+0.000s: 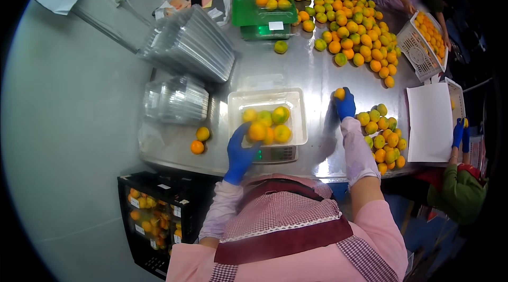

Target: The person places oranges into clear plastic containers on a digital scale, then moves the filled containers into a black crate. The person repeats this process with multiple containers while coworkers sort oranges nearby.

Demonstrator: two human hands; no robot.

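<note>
My left hand [240, 153], in a blue glove, has its thumb and fingers around a blurred orange citrus fruit [256, 131] at the left of the white weighing tray [301, 115]. Several yellow-green and orange citrus fruits [280, 115] lie in that tray, which sits on a digital scale [279, 154] with a lit green display. To the right, my right hand [346, 104], also blue-gloved, holds an orange citrus fruit [339, 94] in its fingers above the steel table. A small heap of citrus fruits [380, 156] lies beside my right forearm.
Stacked clear plastic containers [194, 44] stand at the left. A large citrus pile [357, 36] covers the back right, near a green scale [244, 12]. A black crate [158, 218] holds packed fruit. Co-workers stand across and at the right, one holding a white basket [416, 48].
</note>
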